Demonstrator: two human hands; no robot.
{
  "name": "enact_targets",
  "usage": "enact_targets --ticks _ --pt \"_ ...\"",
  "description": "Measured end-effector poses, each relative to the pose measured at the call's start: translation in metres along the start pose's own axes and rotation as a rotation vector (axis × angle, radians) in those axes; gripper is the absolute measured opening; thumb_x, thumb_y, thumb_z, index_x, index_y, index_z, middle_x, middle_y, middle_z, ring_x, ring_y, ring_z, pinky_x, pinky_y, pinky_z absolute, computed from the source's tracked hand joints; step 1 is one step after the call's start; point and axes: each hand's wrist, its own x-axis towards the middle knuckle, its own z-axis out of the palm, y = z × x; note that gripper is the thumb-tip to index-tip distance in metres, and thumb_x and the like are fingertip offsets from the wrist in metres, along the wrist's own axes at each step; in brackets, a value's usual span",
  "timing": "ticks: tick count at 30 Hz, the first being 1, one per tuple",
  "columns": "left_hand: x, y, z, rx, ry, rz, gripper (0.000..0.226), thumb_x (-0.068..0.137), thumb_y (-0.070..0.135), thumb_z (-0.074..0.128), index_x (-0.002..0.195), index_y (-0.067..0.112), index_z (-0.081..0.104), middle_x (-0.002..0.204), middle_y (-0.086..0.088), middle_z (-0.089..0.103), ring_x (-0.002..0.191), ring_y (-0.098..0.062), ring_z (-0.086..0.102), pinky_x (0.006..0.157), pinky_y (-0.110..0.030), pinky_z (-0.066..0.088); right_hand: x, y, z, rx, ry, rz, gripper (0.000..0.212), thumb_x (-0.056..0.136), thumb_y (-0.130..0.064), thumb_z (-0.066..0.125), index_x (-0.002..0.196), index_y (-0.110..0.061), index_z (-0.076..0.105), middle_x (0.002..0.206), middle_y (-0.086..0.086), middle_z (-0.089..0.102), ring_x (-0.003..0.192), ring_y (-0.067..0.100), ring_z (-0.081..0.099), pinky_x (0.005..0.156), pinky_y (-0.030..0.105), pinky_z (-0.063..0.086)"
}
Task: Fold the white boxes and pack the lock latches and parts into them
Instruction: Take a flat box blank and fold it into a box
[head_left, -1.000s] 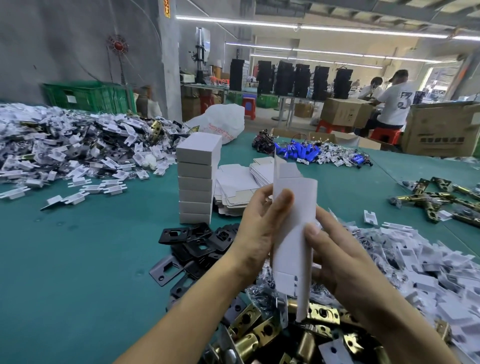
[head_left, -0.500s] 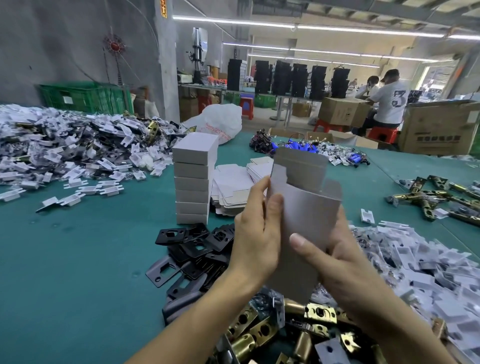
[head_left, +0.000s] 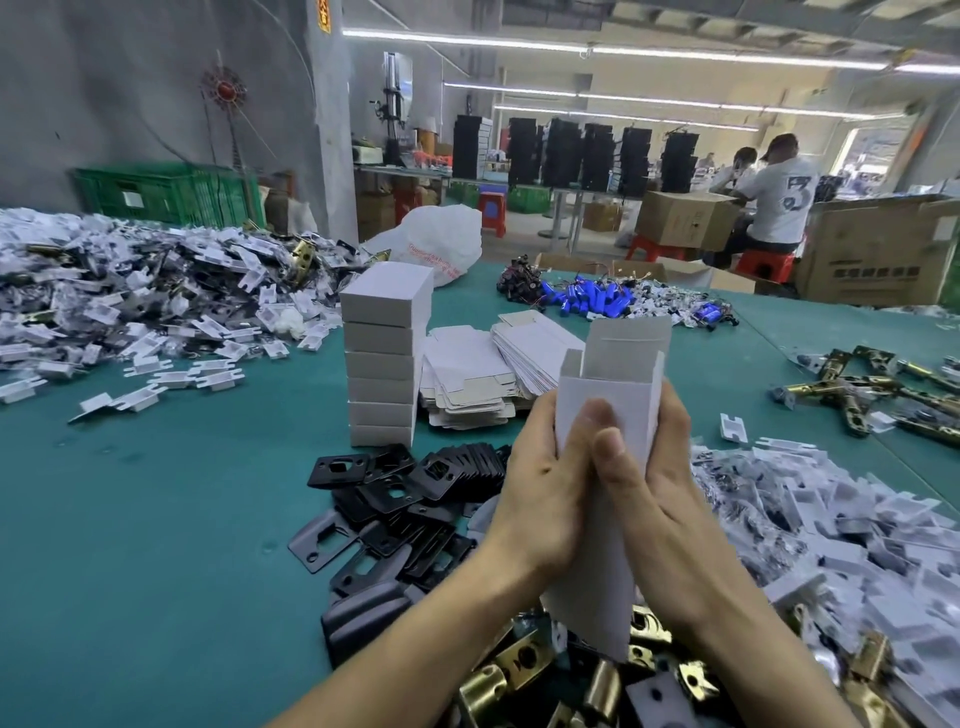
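I hold an upright white box (head_left: 608, 395) in front of me, squared into a tube with its top flaps standing open. My left hand (head_left: 545, 488) grips its left side and my right hand (head_left: 660, 499) grips its right side, both thumbs pressed on the front face. Below my wrists lie brass lock latches (head_left: 514, 670). Black plates (head_left: 410, 493) are heaped to the left of my hands. A stack of folded white boxes (head_left: 387, 358) stands behind them, with flat box blanks (head_left: 498, 374) beside it.
White plastic parts (head_left: 841, 530) are piled at the right and a bigger heap (head_left: 130, 291) at the far left on the green table (head_left: 156, 519). More latches (head_left: 878, 389) lie far right, blue parts (head_left: 592, 301) at the back. Two people sit beyond cardboard cartons (head_left: 878, 254).
The flat blank has been opened into a square tube. My hands have slid together on its front, thumbs now side by side.
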Motion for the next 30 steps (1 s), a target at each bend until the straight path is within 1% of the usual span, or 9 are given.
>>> enact_targets --ticks 5,9,13,15,17,19,21,25,30 --pt "0.003 -0.003 -0.002 0.088 0.047 0.07 0.036 0.091 0.036 0.058 0.121 0.017 0.058 0.117 0.001 0.073 0.111 -0.015 0.068 0.096 -0.03 0.053 0.005 0.005 -0.012 -0.069 0.098 -0.015 0.077 0.07 -0.087 0.037 0.139 -0.057 0.015 0.109 -0.043 0.055 0.091 -0.022 0.055 0.068 -0.002 0.039" --pt "0.004 -0.001 -0.005 0.12 0.032 0.1 0.032 0.092 0.035 0.059 0.12 0.021 0.058 0.117 0.004 0.072 0.112 -0.012 0.067 0.096 -0.029 0.052 0.002 0.005 -0.012 -0.188 0.175 -0.071 0.076 0.079 -0.081 0.033 0.14 -0.067 -0.01 0.157 -0.023 0.024 0.125 0.011 0.051 0.089 0.026 0.038" --pt "0.0 0.0 -0.003 0.111 0.02 0.126 0.046 0.09 0.047 0.059 0.126 0.019 0.053 0.123 -0.002 0.069 0.118 -0.021 0.064 0.105 -0.05 0.047 0.003 0.009 -0.011 -0.249 0.112 -0.195 0.062 0.091 -0.073 0.029 0.142 -0.067 -0.007 0.141 -0.054 0.0 0.129 -0.027 0.017 0.102 0.023 0.026" --pt "-0.002 0.002 -0.004 0.14 0.016 0.171 0.042 0.094 0.047 0.057 0.126 0.02 0.053 0.122 -0.001 0.069 0.116 -0.022 0.065 0.103 -0.053 0.048 0.003 0.012 -0.015 -0.233 0.094 -0.192 0.061 0.089 -0.073 0.03 0.142 -0.067 -0.002 0.143 -0.052 0.007 0.134 -0.02 0.021 0.102 0.014 0.024" --pt "-0.004 0.003 -0.004 0.168 0.012 0.2 0.042 0.094 0.05 0.058 0.125 0.023 0.051 0.117 0.0 0.07 0.11 -0.022 0.068 0.098 -0.053 0.051 0.004 0.014 -0.019 -0.18 0.069 -0.19 0.053 0.091 -0.071 0.033 0.138 -0.069 0.01 0.14 -0.036 0.039 0.124 -0.011 0.046 0.096 0.008 0.034" --pt "-0.004 0.005 -0.006 0.17 0.002 0.21 0.051 0.093 0.054 0.06 0.133 0.027 0.045 0.116 0.005 0.069 0.107 -0.021 0.069 0.094 -0.047 0.055 0.007 0.014 -0.021 -0.099 0.058 -0.199 0.044 0.09 -0.067 0.037 0.132 -0.068 0.025 0.108 -0.015 0.062 0.09 -0.002 0.062 0.079 0.014 0.049" --pt "-0.003 0.006 -0.009 0.169 -0.006 0.246 0.054 0.095 0.044 0.06 0.142 0.037 0.035 0.123 0.01 0.066 0.109 -0.018 0.069 0.096 -0.04 0.055 0.008 0.014 -0.024 0.0 0.053 -0.23 0.034 0.093 -0.058 0.042 0.127 -0.06 0.044 0.079 -0.018 0.057 0.065 0.003 0.056 0.062 0.019 0.05" --pt "-0.001 0.005 -0.013 0.227 -0.047 0.353 0.039 0.1 0.029 0.054 0.135 0.042 0.043 0.122 0.007 0.063 0.106 -0.019 0.067 0.086 -0.05 0.057 0.009 0.011 -0.028 0.239 0.002 -0.206 0.021 0.093 -0.037 0.055 0.11 -0.044 0.064 0.09 0.002 0.069 0.075 0.026 0.066 0.067 0.037 0.059" --pt "0.0 0.002 -0.016 0.312 -0.027 0.403 0.017 0.102 0.04 0.049 0.111 0.026 0.05 0.077 -0.003 0.053 0.063 -0.031 0.051 0.05 -0.049 0.048 0.009 0.013 -0.032 0.327 -0.087 -0.173 0.013 0.085 -0.027 0.059 0.096 -0.022 0.065 0.084 0.0 0.072 0.073 0.007 0.066 0.065 0.018 0.054"
